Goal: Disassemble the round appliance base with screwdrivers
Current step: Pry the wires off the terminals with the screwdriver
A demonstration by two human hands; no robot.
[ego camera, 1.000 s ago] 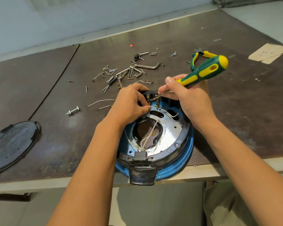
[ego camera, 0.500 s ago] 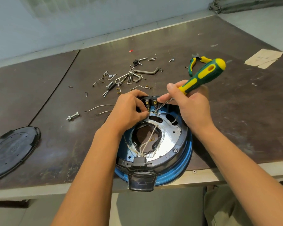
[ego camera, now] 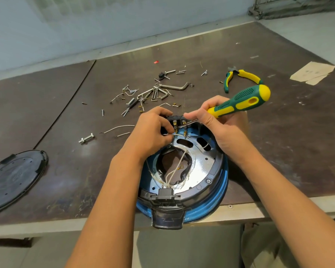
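The round blue, metal-plated appliance base point(ego camera: 219, 194) sits at the dark table's point(ego camera: 288, 151) near edge, where the left hand point(ego camera: 153, 132) pinches a white wire point(ego camera: 178, 135) at its black terminal block point(ego camera: 179, 119), seemingly steadying it for the green-and-yellow screwdriver point(ego camera: 240, 103) the right hand point(ego camera: 219, 124) grips.

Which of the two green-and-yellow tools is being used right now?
The screwdriver, gripped in the right hand; the pliers lie untouched on the table behind.

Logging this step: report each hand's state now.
Left hand: pinches a white wire on the appliance base.
Right hand: grips the screwdriver.
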